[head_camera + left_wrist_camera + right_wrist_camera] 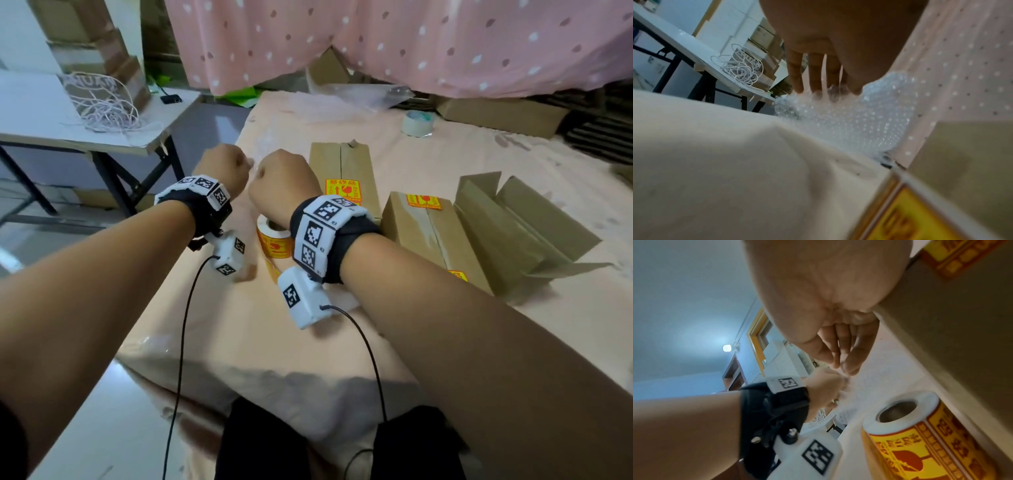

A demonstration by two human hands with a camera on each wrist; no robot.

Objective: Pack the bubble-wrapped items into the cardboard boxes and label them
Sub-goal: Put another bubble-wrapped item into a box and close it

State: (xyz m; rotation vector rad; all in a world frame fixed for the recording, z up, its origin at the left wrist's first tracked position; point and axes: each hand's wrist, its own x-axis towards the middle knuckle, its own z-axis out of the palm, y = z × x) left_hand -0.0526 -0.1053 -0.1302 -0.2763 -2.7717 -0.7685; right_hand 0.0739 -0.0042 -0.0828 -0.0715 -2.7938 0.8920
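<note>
A clear sheet of bubble wrap [270, 140] lies on the pink-covered table [239, 325], just beyond both hands. My left hand [233, 164] grips its near edge; in the left wrist view the fingers [797, 84] and thumb close on the bubble wrap [842, 123]. My right hand [274, 174] sits close beside the left, and its thumb and fingertips [849, 365] pinch together at the wrap's edge. Two closed cardboard boxes [342, 171] [431, 236] carry yellow fragile labels. An open box [513, 236] lies at the right. The label roll [274, 240] stands under my right wrist.
A tape roll [418, 123] and another cardboard box [500, 113] sit at the back of the table. A grey folding table [102, 137] with a tangle of white cord stands to the left. A pink dotted curtain [411, 41] hangs behind.
</note>
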